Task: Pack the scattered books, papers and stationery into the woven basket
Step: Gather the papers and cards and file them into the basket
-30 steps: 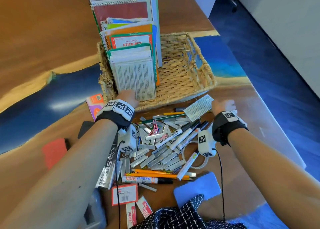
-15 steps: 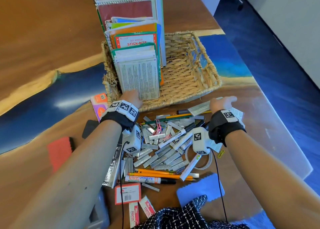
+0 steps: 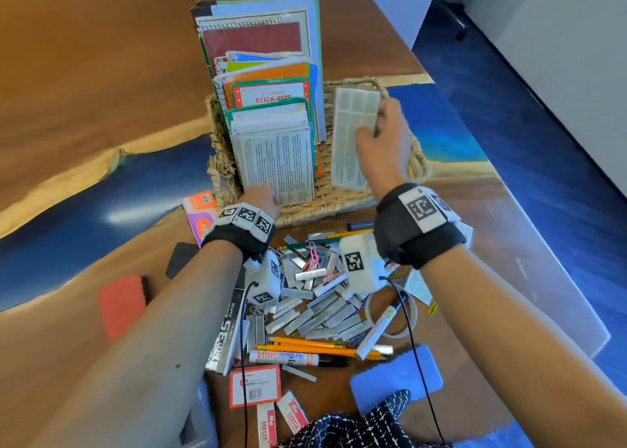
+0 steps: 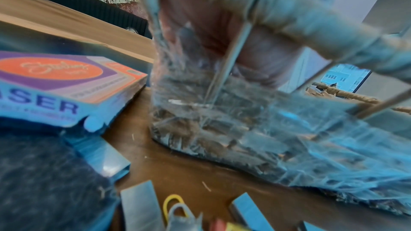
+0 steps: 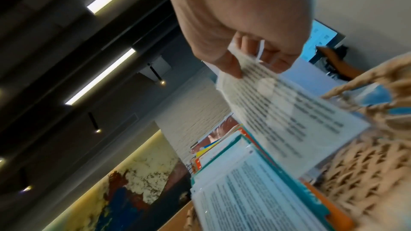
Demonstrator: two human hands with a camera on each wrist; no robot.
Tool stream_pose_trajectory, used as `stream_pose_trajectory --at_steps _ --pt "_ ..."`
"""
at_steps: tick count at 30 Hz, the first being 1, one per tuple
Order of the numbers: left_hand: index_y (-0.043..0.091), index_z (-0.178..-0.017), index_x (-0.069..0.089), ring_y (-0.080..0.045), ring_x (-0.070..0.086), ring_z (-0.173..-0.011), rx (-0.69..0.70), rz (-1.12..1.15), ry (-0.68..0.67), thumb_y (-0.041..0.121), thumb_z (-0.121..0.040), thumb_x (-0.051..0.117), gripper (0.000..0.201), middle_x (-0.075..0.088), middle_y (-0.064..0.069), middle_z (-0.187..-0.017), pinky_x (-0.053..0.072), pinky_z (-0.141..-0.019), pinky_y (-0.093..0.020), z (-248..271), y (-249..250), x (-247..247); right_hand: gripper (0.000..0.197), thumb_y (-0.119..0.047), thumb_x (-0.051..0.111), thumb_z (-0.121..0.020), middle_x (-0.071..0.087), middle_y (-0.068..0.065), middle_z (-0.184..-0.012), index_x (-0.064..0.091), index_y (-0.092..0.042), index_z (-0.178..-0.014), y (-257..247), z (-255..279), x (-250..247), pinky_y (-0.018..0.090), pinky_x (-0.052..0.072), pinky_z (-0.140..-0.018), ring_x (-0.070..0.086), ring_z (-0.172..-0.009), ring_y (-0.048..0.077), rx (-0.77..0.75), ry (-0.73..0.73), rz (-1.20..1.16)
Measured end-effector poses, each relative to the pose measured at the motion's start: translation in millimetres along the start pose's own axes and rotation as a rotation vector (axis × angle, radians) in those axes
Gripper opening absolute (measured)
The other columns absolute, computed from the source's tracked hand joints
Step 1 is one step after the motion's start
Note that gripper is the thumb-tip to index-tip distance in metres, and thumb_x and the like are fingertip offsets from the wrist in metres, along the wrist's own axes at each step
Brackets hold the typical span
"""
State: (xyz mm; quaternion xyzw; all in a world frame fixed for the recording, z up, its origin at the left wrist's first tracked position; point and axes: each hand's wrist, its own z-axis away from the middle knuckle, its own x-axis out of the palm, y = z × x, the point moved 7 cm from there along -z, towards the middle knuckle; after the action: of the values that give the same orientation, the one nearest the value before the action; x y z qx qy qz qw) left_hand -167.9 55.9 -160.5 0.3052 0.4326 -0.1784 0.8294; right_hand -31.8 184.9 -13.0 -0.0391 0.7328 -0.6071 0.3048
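Right hand (image 3: 380, 142) grip clamped on printed leaflet (image 3: 351, 135) over woven basket (image 3: 342, 196); left hand (image 3: 259, 198) grip state unclear.

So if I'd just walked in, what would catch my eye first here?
Probably the woven basket in the middle of the table, with books and notebooks standing tall in its left half. Next, the right hand holding a printed paper above its empty side, and the silvery heap of staple strips in front.

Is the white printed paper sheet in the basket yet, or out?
Partly in. The right hand pinches the white printed paper sheet upright over the woven basket, its lower edge below the rim.
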Motion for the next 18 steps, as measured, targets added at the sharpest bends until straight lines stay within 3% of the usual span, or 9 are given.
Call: stream_pose_trajectory --at_steps 2,4,7,12,16,18 --pt "-0.001 -0.107 0.068 -0.03 0.062 -0.1 0.0 0.001 -0.002 0.007 -0.091 0.05 0.025 0.066 -0.015 -0.112 0.05 -0.085 -0.032 -1.0 -1.0 0.7 0.013 -0.002 0.048 -0.092 0.061 0.001 -0.102 0.05 -0.013 -0.099 -5.5 -7.7 25.3 0.012 0.051 -0.072 0.058 -0.091 0.01 -0.044 -0.105 0.017" --pt "0.0 -0.104 0.068 -0.029 0.063 -0.094 -0.003 -0.002 0.003 0.008 -0.09 0.051 0.023 0.067 -0.015 -0.107 0.052 -0.083 -0.034 -2.0 -3.6 1.9 0.014 -0.003 0.051 -0.091 0.064 0.007 -0.11 0.056 -0.003 -0.104 -2.3 -9.9 51.4 0.027 0.052 -0.085 0.06 -0.1 0.016 -0.054 -0.218 0.054" --pt "0.0 -0.101 0.068 -0.029 0.063 -0.089 0.0 -0.01 0.033 0.008 -0.088 0.055 0.021 0.068 -0.015 -0.1 0.053 -0.078 -0.034 -2.7 -5.0 0.7 0.02 -0.005 0.052 -0.092 0.065 0.01 -0.113 0.058 0.002 -0.11 6.9 -5.2 86.3 0.019 0.049 -0.08 0.061 -0.103 0.018 -0.052 -0.352 0.092" --pt "0.0 -0.103 0.068 -0.031 0.062 -0.096 0.002 -0.008 0.001 0.009 -0.089 0.052 0.023 0.066 -0.014 -0.105 0.052 -0.084 -0.035 -4.2 -8.4 -0.2 0.02 -0.012 0.055 -0.092 0.067 0.016 -0.101 0.065 0.002 -0.103 20.1 -2.6 124.3 0.034 0.052 -0.084 0.063 -0.095 0.026 -0.069 -0.422 0.263" --pt "-0.005 -0.093 0.062 -0.033 0.061 -0.091 0.003 0.005 0.052 0.009 -0.091 0.047 0.02 0.06 -0.014 -0.089 0.048 -0.074 -0.034 -3.3 -6.6 -2.7 0.022 -0.005 0.049 -0.091 0.066 0.022 -0.102 0.064 0.007 -0.103 29.1 1.7 149.0 0.043 0.051 -0.086 0.062 -0.096 0.031 -0.067 -0.527 0.383" --pt "-0.006 -0.094 0.06 -0.035 0.061 -0.091 0.0 -0.006 0.074 0.009 -0.092 0.047 0.02 0.061 -0.019 -0.094 0.045 -0.071 -0.035 -1.6 -4.7 -4.1 0.022 -0.003 0.046 -0.092 0.064 0.025 -0.1 0.062 0.01 -0.098 30.0 2.2 154.3 0.044 0.051 -0.085 0.061 -0.095 0.035 -0.052 -0.551 0.415"
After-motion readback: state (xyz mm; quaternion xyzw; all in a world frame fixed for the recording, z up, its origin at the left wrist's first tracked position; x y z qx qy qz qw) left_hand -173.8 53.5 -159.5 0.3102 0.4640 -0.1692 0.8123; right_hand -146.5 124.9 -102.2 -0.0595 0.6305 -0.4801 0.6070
